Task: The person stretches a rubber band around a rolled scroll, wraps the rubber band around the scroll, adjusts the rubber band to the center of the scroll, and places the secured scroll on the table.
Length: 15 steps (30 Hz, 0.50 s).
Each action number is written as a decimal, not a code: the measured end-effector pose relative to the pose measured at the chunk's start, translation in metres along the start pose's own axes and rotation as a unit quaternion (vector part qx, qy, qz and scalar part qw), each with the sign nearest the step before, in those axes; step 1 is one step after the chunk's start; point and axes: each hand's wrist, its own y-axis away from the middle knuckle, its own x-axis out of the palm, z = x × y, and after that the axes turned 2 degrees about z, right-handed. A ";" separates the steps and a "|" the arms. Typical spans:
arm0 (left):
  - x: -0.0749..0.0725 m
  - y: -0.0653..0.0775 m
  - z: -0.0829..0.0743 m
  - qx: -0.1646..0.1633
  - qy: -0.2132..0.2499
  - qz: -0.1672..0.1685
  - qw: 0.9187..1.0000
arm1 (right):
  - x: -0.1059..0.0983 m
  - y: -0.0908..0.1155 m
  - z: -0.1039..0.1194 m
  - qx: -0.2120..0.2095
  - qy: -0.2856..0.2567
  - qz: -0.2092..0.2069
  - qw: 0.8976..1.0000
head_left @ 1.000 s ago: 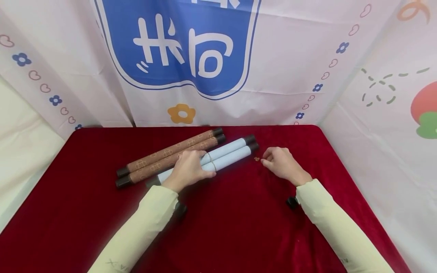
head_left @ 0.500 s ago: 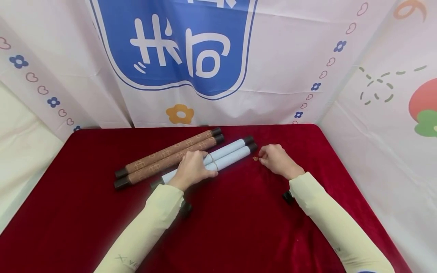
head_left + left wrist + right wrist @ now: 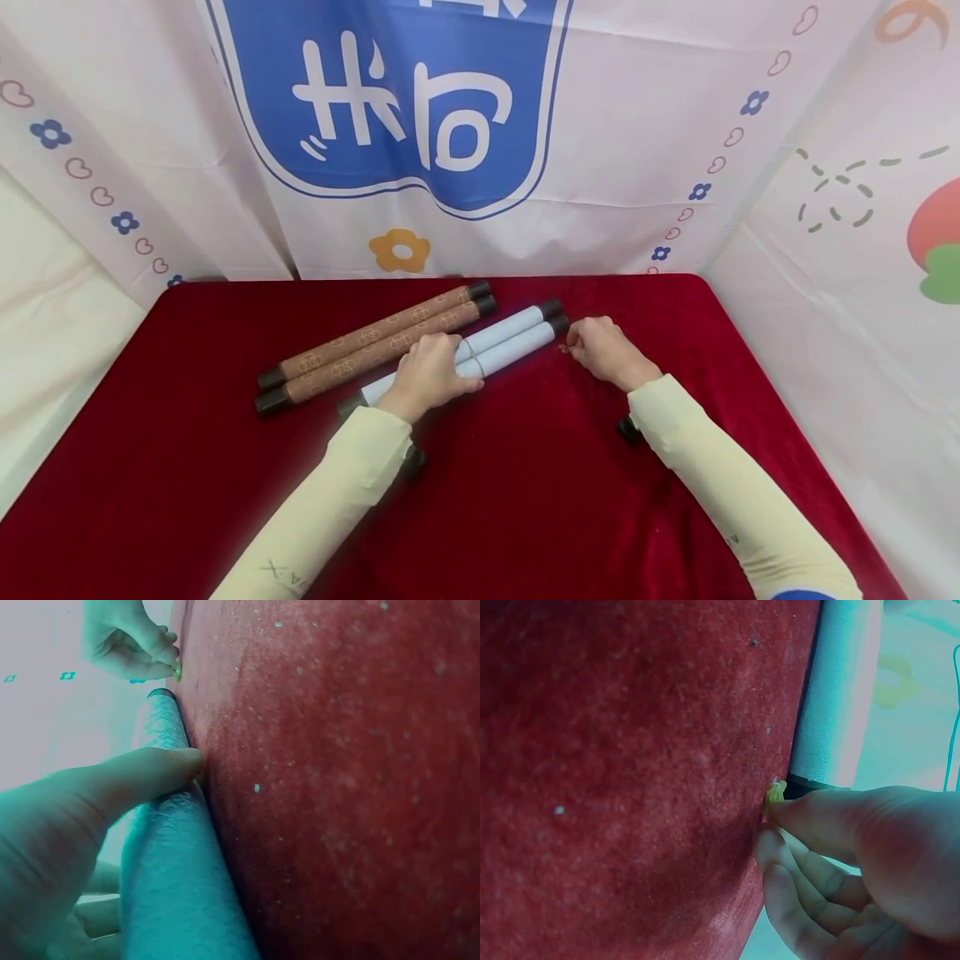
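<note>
A light blue scroll [image 3: 517,346] with dark end knobs, its two rolls side by side, lies slanted on the red cloth. A thin cord [image 3: 476,358] goes round its middle. My left hand [image 3: 429,377] grips the scroll just left of the cord; in the left wrist view the thumb lies across the near roll [image 3: 187,877]. Close to the scroll's right end, my right hand [image 3: 606,352] pinches a small gold-yellow piece [image 3: 775,793] between thumb and fingertips, low at the cloth. The piece's exact shape is too small to tell.
Behind the blue scroll, a brown patterned scroll [image 3: 390,343] with black knobs lies nearly parallel. Red cloth [image 3: 510,500] covers the table. A printed white curtain [image 3: 615,150] hangs at the table's back edge, with more curtain at both sides.
My right hand has moved slightly left and closed its fingertips on the small gold piece. My left hand keeps its grip on the blue scroll, which has shifted slightly right.
</note>
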 end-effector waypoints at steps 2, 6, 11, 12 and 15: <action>-0.001 0.001 -0.001 0.006 -0.020 -0.002 1.000 | 0.000 0.001 0.001 0.001 0.003 0.002 1.000; -0.004 0.004 -0.002 0.024 -0.057 -0.021 0.998 | 0.000 0.001 0.000 0.002 -0.002 0.006 1.000; -0.012 0.011 -0.007 0.044 -0.069 -0.046 0.996 | 0.001 0.001 -0.001 0.004 -0.003 0.005 1.000; -0.014 0.012 -0.009 0.049 -0.066 -0.051 0.995 | 0.001 0.002 -0.002 0.003 -0.003 0.005 1.000; -0.017 0.017 -0.013 0.068 -0.048 -0.068 0.994 | 0.000 0.004 0.000 0.001 -0.013 0.002 1.000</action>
